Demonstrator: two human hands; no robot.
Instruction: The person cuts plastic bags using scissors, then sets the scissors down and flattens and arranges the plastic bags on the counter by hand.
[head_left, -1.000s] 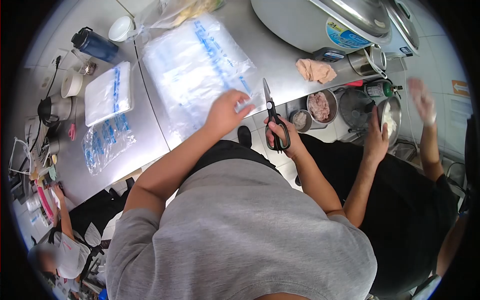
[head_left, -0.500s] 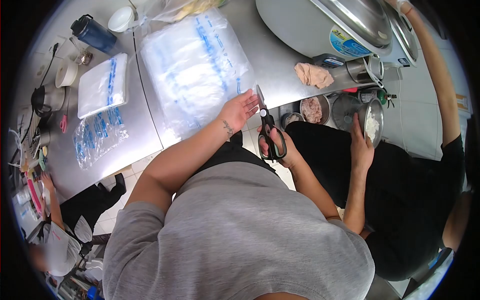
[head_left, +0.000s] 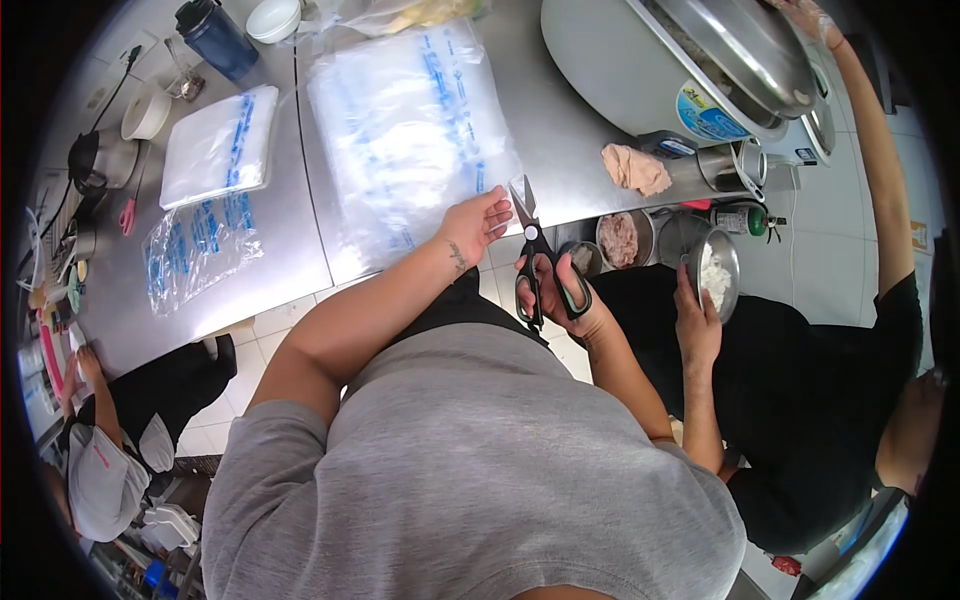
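Observation:
Black-handled scissors (head_left: 532,240) are in my right hand (head_left: 566,296), its fingers through the handle loops. The blades point away from me and are slightly parted. My left hand (head_left: 478,222) is beside the blades, palm turned up, fingers stretched towards them; nothing can be made out in it. Just beyond my left hand lies a wide stack of clear plastic bags (head_left: 400,130) with blue print, on the steel table (head_left: 560,170). Farther left sit a folded white bag stack (head_left: 215,150) and a crumpled clear wrapper (head_left: 200,250).
A co-worker on the right holds a metal bowl of white food (head_left: 716,278). Beyond are a large grey cooker (head_left: 620,70), a pinkish cloth (head_left: 636,170) and a bowl of meat (head_left: 622,240). A blue bottle (head_left: 215,38), white bowls and a pot (head_left: 105,160) stand left.
My left hand has moved close to the scissors and turned palm up. The scissor blades have parted. The co-worker's bowl has moved left, and their other arm reaches up beside the cooker.

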